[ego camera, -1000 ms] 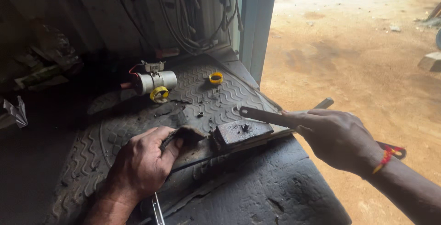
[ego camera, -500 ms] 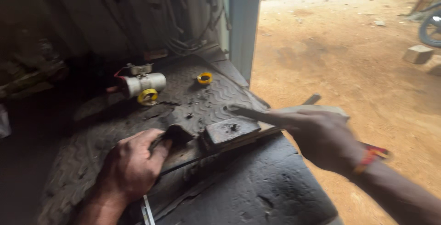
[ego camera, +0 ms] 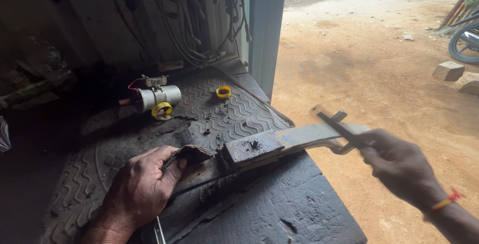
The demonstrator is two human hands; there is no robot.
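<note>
A dark rag (ego camera: 187, 153) is clenched in the left hand (ego camera: 142, 186) and pressed against a flat metal bar (ego camera: 279, 142) lying across the rubber mat (ego camera: 239, 109). A thin dark tool (ego camera: 342, 129) is grasped by the right hand (ego camera: 401, 166) over the bar's outer end. A small cylindrical motor (ego camera: 157, 97) lies farther back.

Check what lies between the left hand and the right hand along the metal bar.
In the head view, between the left hand and the right hand sits a dark metal block with a bolt on top, on the flat metal bar.
</note>
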